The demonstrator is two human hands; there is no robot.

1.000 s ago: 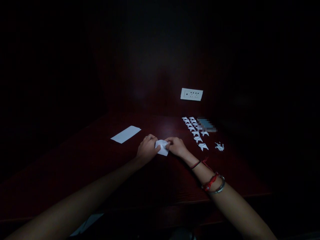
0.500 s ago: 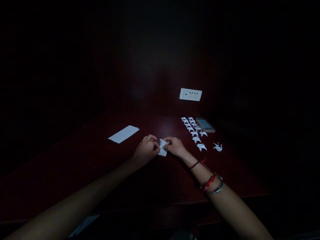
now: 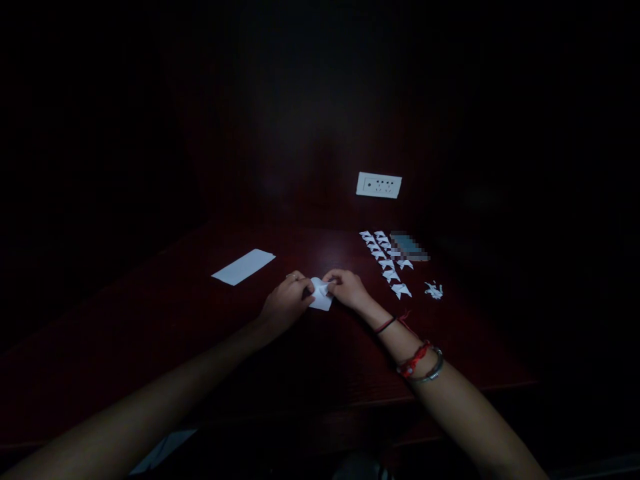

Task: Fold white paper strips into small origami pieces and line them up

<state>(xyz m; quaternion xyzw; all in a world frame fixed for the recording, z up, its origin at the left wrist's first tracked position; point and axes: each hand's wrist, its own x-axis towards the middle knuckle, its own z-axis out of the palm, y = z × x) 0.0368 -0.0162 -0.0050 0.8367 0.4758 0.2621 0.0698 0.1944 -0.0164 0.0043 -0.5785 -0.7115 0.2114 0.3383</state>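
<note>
A small piece of white paper (image 3: 321, 297), partly folded, is held just above or on the dark red table (image 3: 320, 373). My left hand (image 3: 287, 298) grips its left side between thumb and fingers, with a ring showing on one finger. My right hand (image 3: 349, 290) pinches the paper's right edge, and its wrist carries a thin cord, a red bracelet and a metal bangle. The fingertips cover parts of the paper's edges. Right of my right hand, several folded white paper pieces (image 3: 388, 268) lie in two slanting rows.
A stack of white paper sheets (image 3: 244, 267) lies to the left. Behind the right-hand row rests a blurred flat bluish object (image 3: 410, 247), with a little heap of paper scraps (image 3: 434, 291) nearer. A wall socket (image 3: 379, 185) sits above the table. The surroundings are very dark.
The paper between my hands has opened out and shows a rounded upper part. My left hand has shifted slightly left, and the whole view has moved a little.
</note>
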